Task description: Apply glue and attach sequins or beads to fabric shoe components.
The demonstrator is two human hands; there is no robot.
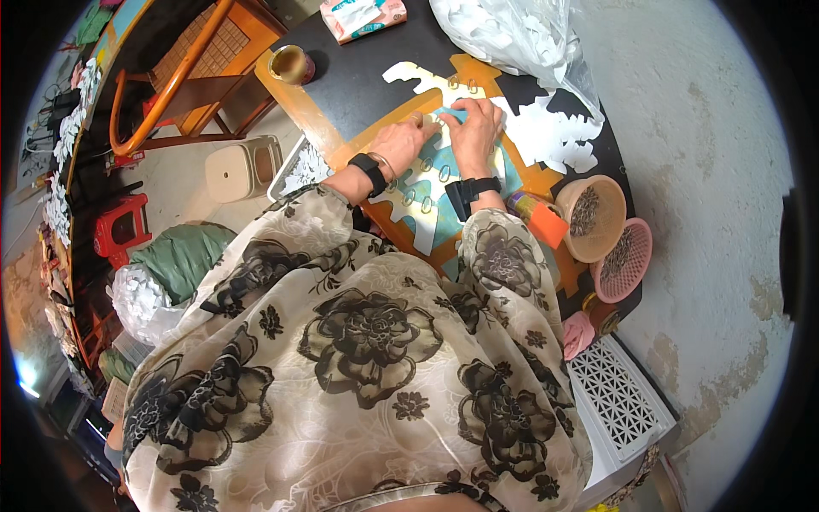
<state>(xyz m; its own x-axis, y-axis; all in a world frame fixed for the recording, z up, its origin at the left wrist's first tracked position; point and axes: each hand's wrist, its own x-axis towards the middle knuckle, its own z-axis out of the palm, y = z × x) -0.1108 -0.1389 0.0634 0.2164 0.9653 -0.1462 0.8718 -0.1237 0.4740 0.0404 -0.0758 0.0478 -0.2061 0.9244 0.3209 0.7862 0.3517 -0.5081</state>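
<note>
Both my hands are over a teal-blue board (442, 160) on the table. White cut-out pieces (424, 224) with wavy edges lie on it, with several small oval wire clips (426, 205) on them. My left hand (403, 142) has its fingers bent, with the tips down at a white piece near the board's middle. Close by on the right, my right hand (476, 132) is closed, thumb toward the fingers, beside a small blue patch. What lies between the fingertips of either hand is too small to make out. Another white piece (413, 75) extends beyond my hands.
A beige bowl (616, 205) and a pink basket (644, 256) hold small grey metal parts at the right. White scraps (554, 136) lie beside a full plastic bag (520, 38). A jar (292, 65) and tissue pack (363, 19) stand farther back. A wooden chair (128, 128) is at left.
</note>
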